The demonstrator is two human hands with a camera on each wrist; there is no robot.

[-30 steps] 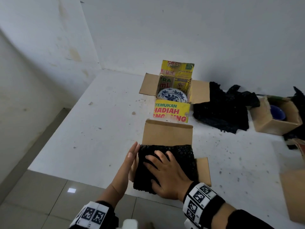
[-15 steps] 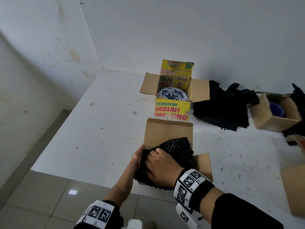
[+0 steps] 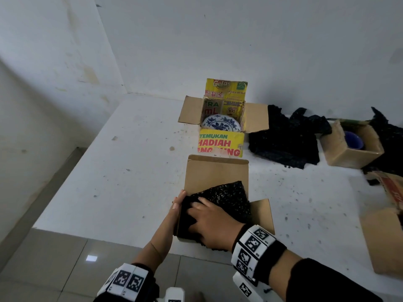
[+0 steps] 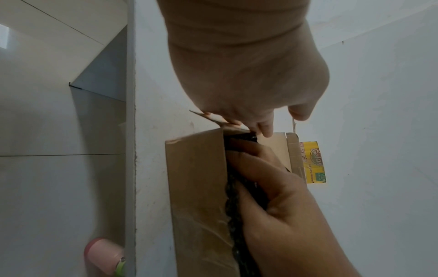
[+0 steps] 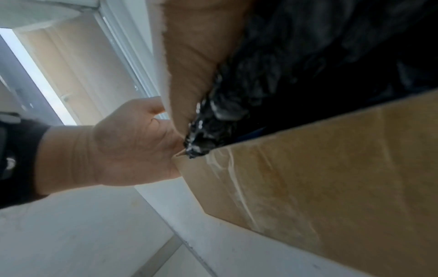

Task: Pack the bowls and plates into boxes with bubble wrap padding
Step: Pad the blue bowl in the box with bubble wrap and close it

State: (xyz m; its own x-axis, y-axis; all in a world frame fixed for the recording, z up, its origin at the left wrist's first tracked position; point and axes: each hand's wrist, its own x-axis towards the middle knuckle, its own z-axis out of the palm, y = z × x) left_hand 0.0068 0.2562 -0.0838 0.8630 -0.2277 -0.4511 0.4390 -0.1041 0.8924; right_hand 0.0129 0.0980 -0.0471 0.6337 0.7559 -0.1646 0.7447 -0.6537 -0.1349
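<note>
A plain brown box stands open at the table's near edge, stuffed with black bubble wrap. My right hand lies on top of the wrap and presses its near left part down, fingers spread toward the left wall. The wrap's far right corner sticks up above the rim. My left hand rests flat against the box's left flap, fingers straight. The left wrist view shows the right hand on the wrap edge. Whatever lies under the wrap is hidden.
Behind stands a yellow printed box with a blue-and-white plate inside. To its right lies a pile of black bubble wrap, then a brown box holding a blue bowl. Another box sits at the right edge.
My right hand went from lying flat on the wrap to pushing its near left side down, and the far right corner rose. My left hand closed in against the left flap.
</note>
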